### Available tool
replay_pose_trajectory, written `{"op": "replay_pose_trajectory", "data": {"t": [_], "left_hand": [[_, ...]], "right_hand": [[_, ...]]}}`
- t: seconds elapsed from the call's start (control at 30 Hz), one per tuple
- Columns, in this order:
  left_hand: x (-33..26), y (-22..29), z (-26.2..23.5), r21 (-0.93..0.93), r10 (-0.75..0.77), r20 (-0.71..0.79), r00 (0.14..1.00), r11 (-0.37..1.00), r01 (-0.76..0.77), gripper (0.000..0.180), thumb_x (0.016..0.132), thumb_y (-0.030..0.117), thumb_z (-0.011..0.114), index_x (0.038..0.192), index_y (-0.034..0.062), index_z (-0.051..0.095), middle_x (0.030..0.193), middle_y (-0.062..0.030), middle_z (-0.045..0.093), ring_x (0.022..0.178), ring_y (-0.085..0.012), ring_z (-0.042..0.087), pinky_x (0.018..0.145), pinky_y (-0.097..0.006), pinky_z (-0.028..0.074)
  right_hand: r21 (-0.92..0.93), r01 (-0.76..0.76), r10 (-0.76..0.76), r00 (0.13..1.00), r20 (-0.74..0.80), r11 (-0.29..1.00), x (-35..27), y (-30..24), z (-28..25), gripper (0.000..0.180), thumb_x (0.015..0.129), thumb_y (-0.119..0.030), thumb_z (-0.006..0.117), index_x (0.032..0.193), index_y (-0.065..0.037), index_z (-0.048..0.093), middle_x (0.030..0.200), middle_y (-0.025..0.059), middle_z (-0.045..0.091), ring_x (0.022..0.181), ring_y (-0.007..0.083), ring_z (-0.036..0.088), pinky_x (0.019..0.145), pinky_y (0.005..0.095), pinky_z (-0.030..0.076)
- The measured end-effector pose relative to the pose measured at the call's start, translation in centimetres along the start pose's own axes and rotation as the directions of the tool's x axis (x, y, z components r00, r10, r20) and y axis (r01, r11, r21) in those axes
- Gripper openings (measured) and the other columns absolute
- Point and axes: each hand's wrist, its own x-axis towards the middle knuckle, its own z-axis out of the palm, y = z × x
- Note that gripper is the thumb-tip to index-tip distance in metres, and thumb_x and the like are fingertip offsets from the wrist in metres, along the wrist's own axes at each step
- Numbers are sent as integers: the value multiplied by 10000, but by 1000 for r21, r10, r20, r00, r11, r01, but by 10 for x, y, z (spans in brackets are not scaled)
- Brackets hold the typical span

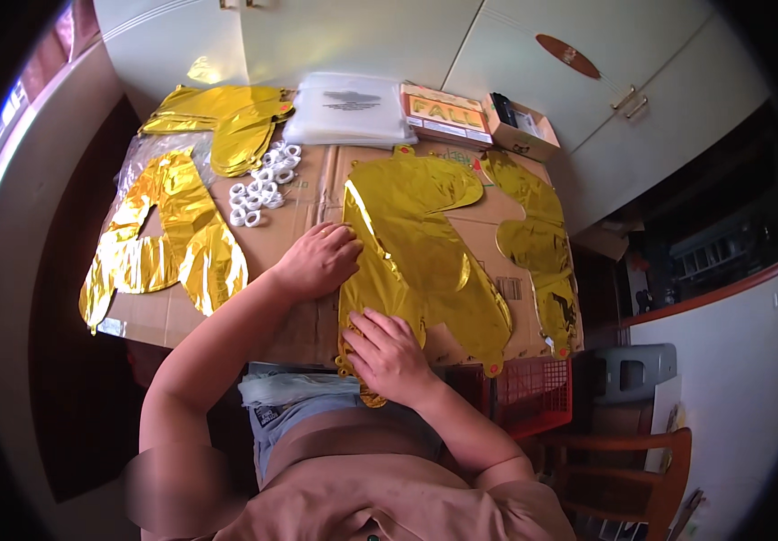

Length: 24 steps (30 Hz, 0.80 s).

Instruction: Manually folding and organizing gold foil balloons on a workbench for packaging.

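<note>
A flat, uninflated gold foil balloon [438, 239], shaped like a letter, lies in front of me on the cardboard-covered table. My left hand [321, 259] is at its left edge, the fingers curled closed over the foil. Lower down, my right hand [391, 356] rests on the same balloon with its fingers stretched out, pressing near the bottom left leg. Part of that leg hangs past the table's front edge. To the left of my arm lies another gold letter-shaped balloon [201, 243], and a curved one [533, 225] lies at the right.
More gold foil balloons [243, 144] are stacked at the back left. Several white ribbon rolls [258, 194] lie beside them. Along the back are clear plastic bags [339, 117], a box [446, 115] and an open carton [524, 131]. A red crate [533, 397] and wooden chair [628, 460] stand right.
</note>
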Motion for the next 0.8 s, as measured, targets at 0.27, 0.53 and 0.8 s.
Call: {"op": "replay_pose_trajectory", "data": {"t": [0.27,0.53,0.8], "left_hand": [[1,6,-18,4,-5,61,998,1000,5,455,784,291,735,1152,41,638,1073,-118,614,1126,-310,589,1072,-466,413],[9,3,-19,-11,6,134,991,1000,-5,431,763,298,706,1121,73,619,1014,-114,566,1077,-320,566,1097,-529,372],[13,-2,-20,-32,55,158,986,998,-50,464,733,283,676,1134,69,580,1021,-141,541,1093,-354,546,1111,-535,352]], "right_hand": [[161,-494,519,797,-309,854,-22,73,-77,311,837,-187,760,1076,-9,671,1088,172,676,1029,342,649,911,413,519],[-91,-871,874,486,-18,482,-55,124,-116,598,818,-358,781,1222,34,577,1222,225,620,1095,350,619,960,424,499],[595,-736,883,461,92,322,-1,196,-101,634,837,-308,789,1286,70,551,1053,171,680,881,224,668,745,332,547]]}}
